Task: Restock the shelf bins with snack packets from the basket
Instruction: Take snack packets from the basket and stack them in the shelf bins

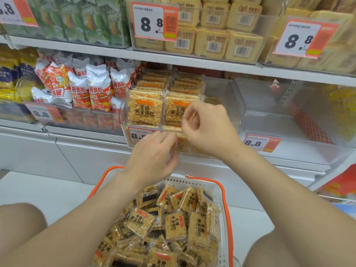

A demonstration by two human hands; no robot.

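Snack packets (173, 226): golden squares in clear wrap, heaped in our white, orange-rimmed basket (219, 201) below the shelf. Clear shelf bin (221, 99): the same packets stand in two rows at its left side. Our right hand (208, 130): fingers curled, pinching one packet (191, 118) at the bin's front. Our left hand (154, 153): fingers bent just below, at the bin front; we cannot tell whether it grips anything.
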